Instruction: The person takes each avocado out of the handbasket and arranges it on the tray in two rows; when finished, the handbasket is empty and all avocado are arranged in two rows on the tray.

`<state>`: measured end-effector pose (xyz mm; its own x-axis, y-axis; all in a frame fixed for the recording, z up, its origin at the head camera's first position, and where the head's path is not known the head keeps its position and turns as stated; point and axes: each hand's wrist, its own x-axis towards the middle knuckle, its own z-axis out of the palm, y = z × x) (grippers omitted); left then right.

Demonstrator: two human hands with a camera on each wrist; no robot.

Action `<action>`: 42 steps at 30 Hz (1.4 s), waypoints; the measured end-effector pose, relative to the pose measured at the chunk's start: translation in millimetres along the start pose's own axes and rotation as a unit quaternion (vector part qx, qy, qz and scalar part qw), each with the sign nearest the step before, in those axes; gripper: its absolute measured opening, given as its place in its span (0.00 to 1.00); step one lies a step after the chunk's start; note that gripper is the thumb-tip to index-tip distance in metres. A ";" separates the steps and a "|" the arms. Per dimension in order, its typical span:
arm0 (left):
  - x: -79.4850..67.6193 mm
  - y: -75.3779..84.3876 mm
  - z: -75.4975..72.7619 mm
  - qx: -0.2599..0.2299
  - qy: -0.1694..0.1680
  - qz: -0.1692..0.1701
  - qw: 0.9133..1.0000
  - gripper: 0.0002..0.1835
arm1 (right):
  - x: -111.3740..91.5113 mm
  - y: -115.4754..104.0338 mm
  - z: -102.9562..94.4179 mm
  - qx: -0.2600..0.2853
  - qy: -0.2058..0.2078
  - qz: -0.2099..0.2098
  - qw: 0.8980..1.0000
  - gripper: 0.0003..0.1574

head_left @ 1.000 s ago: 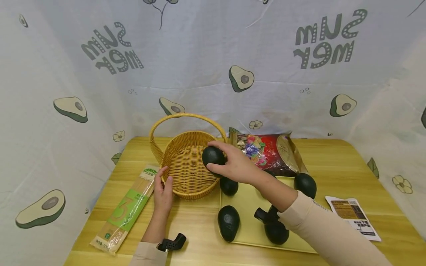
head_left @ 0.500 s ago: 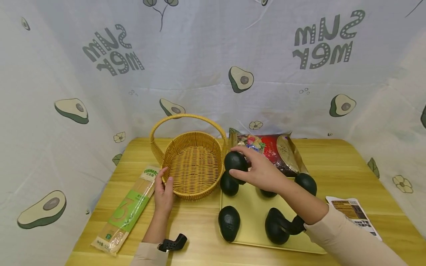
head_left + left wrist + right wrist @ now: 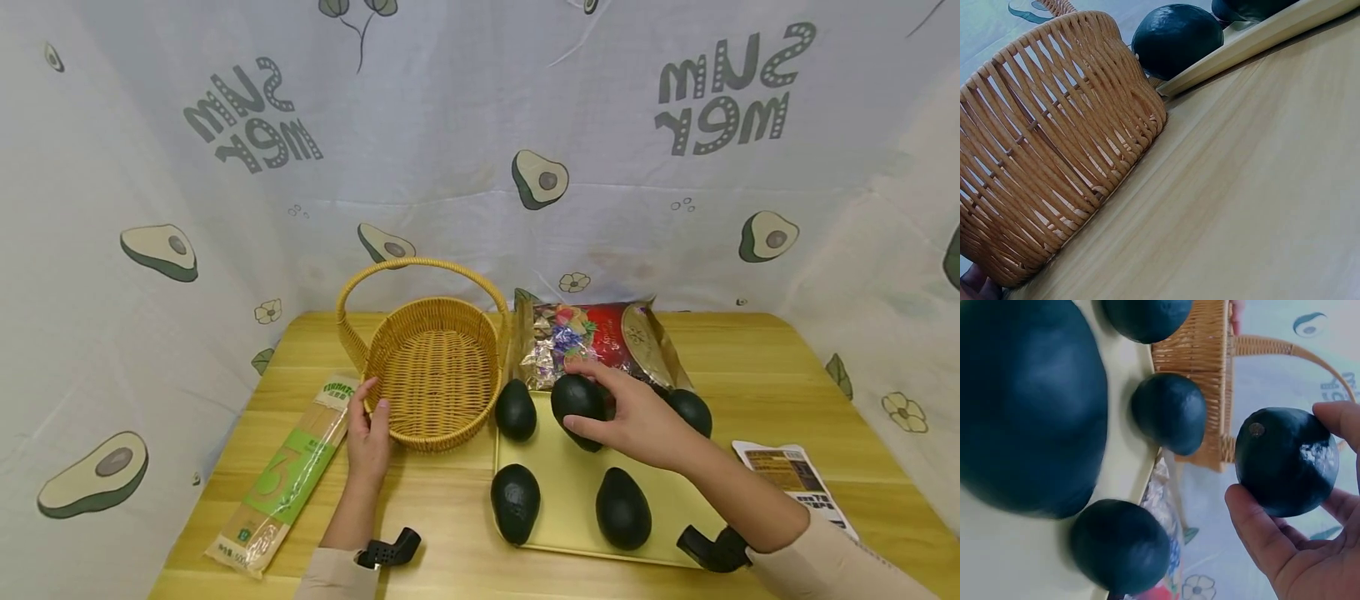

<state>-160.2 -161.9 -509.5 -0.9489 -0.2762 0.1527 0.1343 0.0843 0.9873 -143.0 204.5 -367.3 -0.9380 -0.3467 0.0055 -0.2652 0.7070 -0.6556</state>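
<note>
My right hand (image 3: 637, 421) holds a dark green avocado (image 3: 576, 404) between thumb and fingers, over the yellow tray (image 3: 558, 467). The right wrist view shows the stem end of the held avocado (image 3: 1282, 459) facing the camera. Several more avocados lie on the tray, among them a back-left avocado (image 3: 516, 411), a front-left avocado (image 3: 515, 504) and a front-middle avocado (image 3: 624, 508). Left of the tray stands a yellow wicker basket (image 3: 435, 383) with nothing in it. At its left side, my left hand (image 3: 369, 442) grips the basket wall, its fingers mostly hidden in the left wrist view.
A noodle packet (image 3: 288, 479) lies left of the basket. Behind the tray is a red and gold candy bag (image 3: 600, 342); a flat white and brown packet (image 3: 795, 487) lies to the right. A printed cloth (image 3: 450, 125) hangs behind the wooden table (image 3: 442, 517).
My right hand has carried the avocado from over the basket's right rim rightward and down, to low over the tray. My left hand has stayed at the basket.
</note>
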 end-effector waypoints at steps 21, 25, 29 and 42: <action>-1.3 0.5 0.3 0.005 -0.001 -0.006 1.000 0.24 | -53.1 40.0 -27.4 -0.010 0.038 0.060 0.997 0.41; -0.8 0.4 0.2 0.006 0.002 -0.003 1.000 0.24 | -62.7 48.7 -29.1 -0.011 0.024 0.076 0.997 0.41; 0.3 0.2 0.7 0.003 0.004 0.000 1.000 0.24 | -73.6 58.4 -28.7 -0.004 0.003 0.096 0.995 0.42; 0.7 -0.4 -0.3 0.002 0.000 0.003 1.000 0.24 | -106.1 98.4 -28.1 -0.038 -0.045 0.139 0.989 0.42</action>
<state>-160.9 -162.4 -509.8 -0.9483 -0.2750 0.1583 0.1387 0.0892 0.9863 -75.8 328.1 -411.2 -0.9543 -0.1841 -0.2355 -0.0201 0.8257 -0.5637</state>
